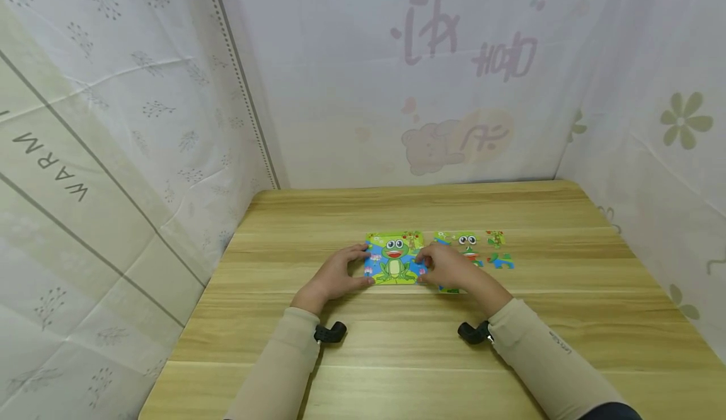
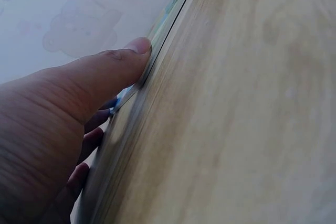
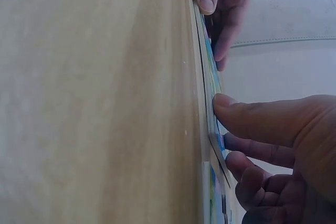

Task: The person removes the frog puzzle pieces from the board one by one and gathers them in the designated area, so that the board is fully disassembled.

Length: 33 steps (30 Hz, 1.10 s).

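Observation:
A square frog picture board (image 1: 394, 261) lies on the wooden table between the two hands. It shows a green frog on a blue and green ground. My left hand (image 1: 336, 274) holds its left side, the thumb at the near corner and the fingers spread along the edge. At the right side my right hand (image 1: 448, 266) grips the board between thumb and fingers. Seen edge-on in the right wrist view, the board's end by the right thumb (image 3: 236, 109) looks slightly off the surface. Partly behind the right hand lie loose frog puzzle pieces, among them one with eyes (image 1: 467, 240).
Right of the right hand lie a puzzle piece with a tree (image 1: 496, 238) and a blue puzzle piece (image 1: 501, 261). The wooden table (image 1: 397, 357) ends at a printed curtain (image 1: 340, 92) at the back; more curtain hangs at both sides.

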Tool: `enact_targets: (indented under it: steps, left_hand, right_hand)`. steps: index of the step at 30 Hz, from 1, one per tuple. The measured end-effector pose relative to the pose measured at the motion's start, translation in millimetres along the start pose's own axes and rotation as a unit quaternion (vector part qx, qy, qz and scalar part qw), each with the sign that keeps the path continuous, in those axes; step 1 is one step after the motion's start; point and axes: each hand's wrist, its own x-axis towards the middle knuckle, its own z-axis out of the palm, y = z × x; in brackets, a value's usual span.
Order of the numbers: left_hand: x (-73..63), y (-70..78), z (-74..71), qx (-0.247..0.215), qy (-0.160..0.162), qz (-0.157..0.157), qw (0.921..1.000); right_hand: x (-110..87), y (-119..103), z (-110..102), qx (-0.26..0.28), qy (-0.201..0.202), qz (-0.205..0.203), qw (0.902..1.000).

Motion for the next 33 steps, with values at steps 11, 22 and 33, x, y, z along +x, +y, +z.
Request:
enact_targets:
  steps: [11, 22, 33]
  left_hand:
    - [0.4, -1.2, 0.2, -0.003, 0.003, 0.008, 1.0000]
    - [1.2, -0.8, 0.9, 0.019, 0.006, 0.004, 0.9998]
    - [2.0, -1.5, 0.1, 0.022, 0.002, 0.008, 0.9997]
  right_hand:
    - [0.2, -3.0, 1.0, 0.013, -0.002, 0.014, 0.9998]
    - [-0.3, -5.4, 1.2, 0.026, 0.001, 0.023, 0.9994]
    - [1.3, -6.2, 4.3, 0.043, 0.009, 0.017, 0.9989]
